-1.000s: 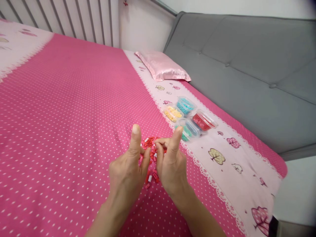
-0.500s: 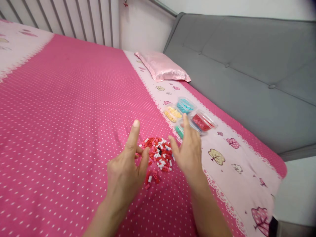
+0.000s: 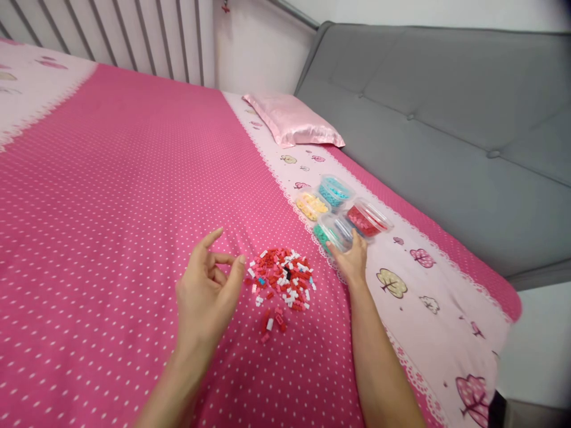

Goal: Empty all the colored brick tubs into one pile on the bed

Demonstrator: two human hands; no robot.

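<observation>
My right hand (image 3: 351, 257) reaches to a clear plastic container (image 3: 335, 230), its thumb and fingers spread along the near edge; whether they press on it I cannot tell. Green pieces (image 3: 322, 236) show by this container's left side. My left hand (image 3: 209, 285) hovers over the bedspread, empty, with loosely curled fingers and the thumb apart. To its right lies a loose pile of small red, white and pink plastic pieces (image 3: 279, 261), with a few blue and black ones among them. Several more pieces (image 3: 272, 324) lie apart on the near side.
Beyond my right hand stand containers of yellow pieces (image 3: 311, 205), turquoise pieces (image 3: 334, 191) and red pieces (image 3: 366, 219). A pink pillow (image 3: 294, 122) lies farther back. The grey padded headboard (image 3: 437, 131) borders the bed on the right; slatted panelling (image 3: 111, 35) stands behind.
My right hand has moved forward from beside the pile to the clear container. My left hand has drawn left and its fingers have curled, uncovering the pile's left side.
</observation>
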